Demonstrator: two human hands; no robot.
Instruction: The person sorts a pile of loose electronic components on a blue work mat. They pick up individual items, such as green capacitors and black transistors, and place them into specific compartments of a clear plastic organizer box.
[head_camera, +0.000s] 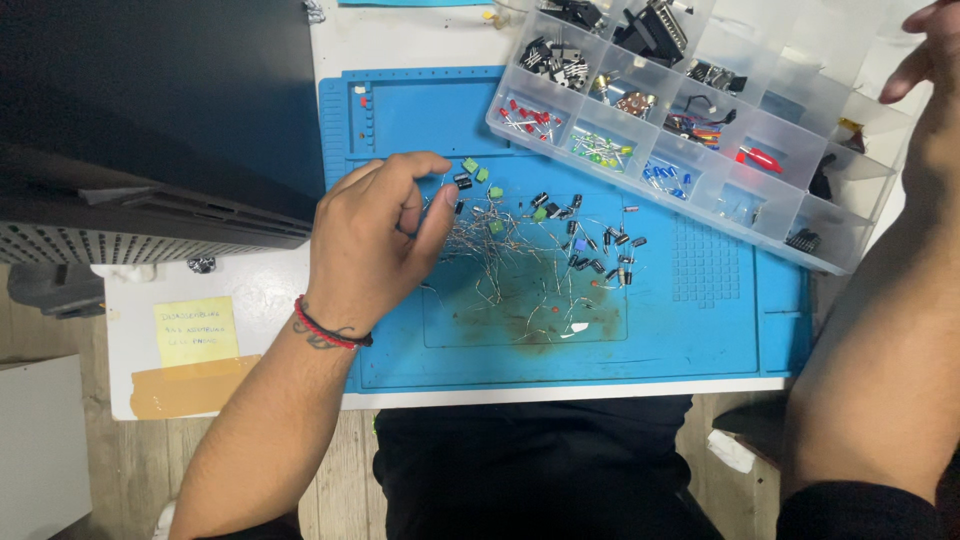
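Right forearm (880, 330) closest, raised along frame edge; right hand (930, 50) loosely spread, empty, above clear compartment box (800, 150). Left hand (375, 240) curled, thumb and forefinger nearly pinched over loose wire-legged components (530, 240) scattered mid blue mat (690, 330); grasp indeterminate.

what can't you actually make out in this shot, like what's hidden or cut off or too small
- Left hand, head view: whether its curled fingertips pinch a part; the fingers themselves hide it.
- Right hand, head view: cut off by the top and right edges, so its grip cannot be told.
- Loose components on the blue mat: too small and tangled to count or sort by type.
- Clear organizer box: far compartments cut by the top edge.
- Yellow note: writing too small.
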